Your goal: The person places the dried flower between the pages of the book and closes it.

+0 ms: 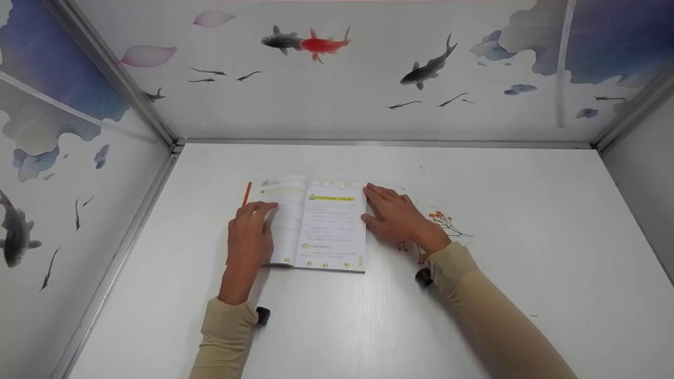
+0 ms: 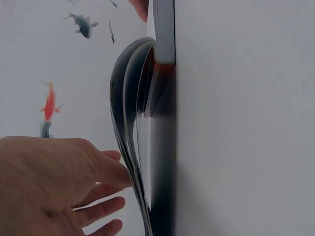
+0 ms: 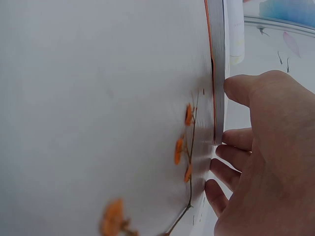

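An open book (image 1: 333, 226) with printed pages and an orange cover edge lies on the white table. My left hand (image 1: 250, 231) rests over its left page, fingers loosely bent. In the left wrist view, the thumb of that left hand (image 2: 49, 182) touches a stack of pages (image 2: 129, 113) that bows up from the table. My right hand (image 1: 395, 215) lies along the book's right edge. The right wrist view has the thumb of this right hand (image 3: 275, 142) against the edge of the page block (image 3: 218, 73), its other fingers spread lower down.
A dried sprig with small orange flowers (image 1: 441, 217) lies on the table (image 1: 500, 316), right of the book and partly under the right forearm. White panels with painted fish (image 1: 429, 68) stand behind and at the left. Tiny bits are scattered near the sprig.
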Demonstrator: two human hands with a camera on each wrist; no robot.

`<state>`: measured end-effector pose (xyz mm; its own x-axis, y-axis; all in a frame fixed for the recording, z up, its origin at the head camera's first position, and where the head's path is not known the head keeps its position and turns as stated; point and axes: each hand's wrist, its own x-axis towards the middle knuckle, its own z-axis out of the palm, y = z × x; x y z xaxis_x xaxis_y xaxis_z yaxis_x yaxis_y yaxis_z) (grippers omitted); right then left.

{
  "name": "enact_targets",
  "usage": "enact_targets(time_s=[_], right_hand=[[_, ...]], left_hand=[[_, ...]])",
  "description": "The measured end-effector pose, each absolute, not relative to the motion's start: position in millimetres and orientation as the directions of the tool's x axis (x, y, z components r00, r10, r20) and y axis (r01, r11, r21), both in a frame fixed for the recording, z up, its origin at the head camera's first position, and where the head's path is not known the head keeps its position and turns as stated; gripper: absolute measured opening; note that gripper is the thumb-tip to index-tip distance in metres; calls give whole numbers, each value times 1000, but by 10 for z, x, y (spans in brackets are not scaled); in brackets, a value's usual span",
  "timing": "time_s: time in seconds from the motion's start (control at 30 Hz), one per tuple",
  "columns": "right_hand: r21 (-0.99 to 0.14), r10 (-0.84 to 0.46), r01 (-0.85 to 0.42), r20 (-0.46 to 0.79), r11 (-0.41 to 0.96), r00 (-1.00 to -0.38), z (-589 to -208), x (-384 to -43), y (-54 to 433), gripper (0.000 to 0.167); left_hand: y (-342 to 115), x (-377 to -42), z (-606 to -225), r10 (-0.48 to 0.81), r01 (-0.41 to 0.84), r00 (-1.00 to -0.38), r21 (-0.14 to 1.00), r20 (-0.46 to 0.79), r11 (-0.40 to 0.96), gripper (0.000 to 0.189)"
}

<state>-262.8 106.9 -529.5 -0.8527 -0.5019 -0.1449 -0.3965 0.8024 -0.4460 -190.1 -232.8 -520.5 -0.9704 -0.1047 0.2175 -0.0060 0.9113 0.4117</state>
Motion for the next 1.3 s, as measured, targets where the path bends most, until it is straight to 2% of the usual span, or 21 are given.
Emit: enact_targets(time_s=[0.17, 0.3, 0.5, 0.63, 0.93, 1.3], right_hand=[[-435, -508, -414, -124, 800, -852, -5309, -2636, 1064, 76], [-434, -514, -424, -109, 794, -851, -5321, -2642, 1056, 76], [-450, -513, -420, -102, 788, -852, -5332, -2634, 1055, 76], [-458, -512, -418, -99, 785, -853, -5324, -2626, 1066, 76], [-467, -507, -423, -64, 776, -859, -5318, -2655, 1108, 74], [-513, -498, -441, 31, 736, -867, -5225, -2714, 1280, 56]], left_hand=[[-2117, -1948, -5236, 32, 172, -944, 407, 329, 897, 37], [-2017, -1986, -5289, 114, 248, -939, 409, 326, 878, 33], [-1966, -2002, -5340, 126, 178, -981, 428, 148, 886, 45], [-1968, -2011, -5327, 112, 136, -991, 448, 78, 883, 49], [-2001, -2031, -5331, 114, 122, -992, 447, 44, 886, 50], [-2043, -2037, -5342, 127, 133, -991, 441, 44, 888, 50]])
